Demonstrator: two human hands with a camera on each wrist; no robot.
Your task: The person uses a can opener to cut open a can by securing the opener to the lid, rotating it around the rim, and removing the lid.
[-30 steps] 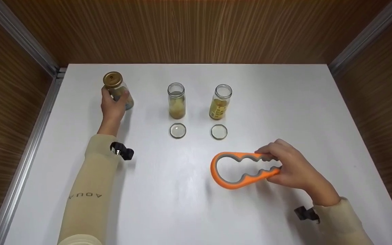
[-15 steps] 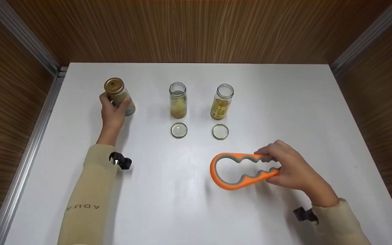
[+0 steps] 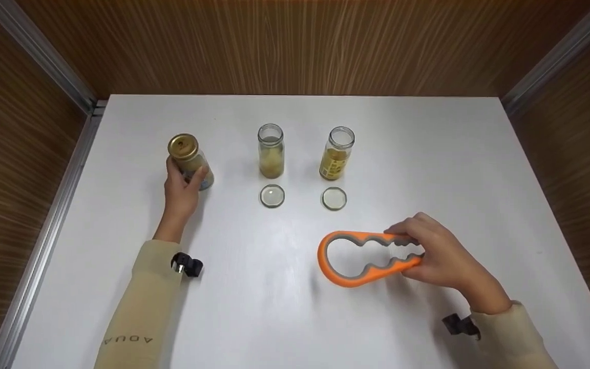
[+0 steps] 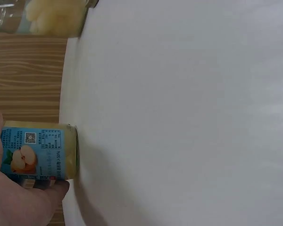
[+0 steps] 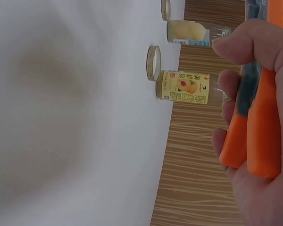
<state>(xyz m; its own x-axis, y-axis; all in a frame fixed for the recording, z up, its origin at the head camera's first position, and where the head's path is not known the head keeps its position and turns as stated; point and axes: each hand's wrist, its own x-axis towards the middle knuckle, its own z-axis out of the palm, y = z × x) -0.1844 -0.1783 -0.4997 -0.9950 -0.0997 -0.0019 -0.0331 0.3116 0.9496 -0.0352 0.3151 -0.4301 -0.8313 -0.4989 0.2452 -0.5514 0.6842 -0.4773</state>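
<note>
Rising behind and beside a smooth white counter (image 3: 254,318), brown wood-grained panels (image 3: 295,46) meet at grey metal corner rails (image 3: 44,56). Above the counter's right half, the right hand (image 3: 441,252) has its fingers clamped on an orange, grey-lined, loop-shaped jar opener (image 3: 337,279). Farther left, the left hand (image 3: 180,196) has its fingers curled round a gold-lidded glass jar (image 3: 185,151), left of two lidless glass jars (image 3: 272,163) and two flat round lids (image 3: 272,196).

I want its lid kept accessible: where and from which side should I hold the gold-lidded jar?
Gold-lidded jar: probably round its labelled body, from the near side, where the left grip holds it: straight walls, roughly upright, lid uncovered.
</note>
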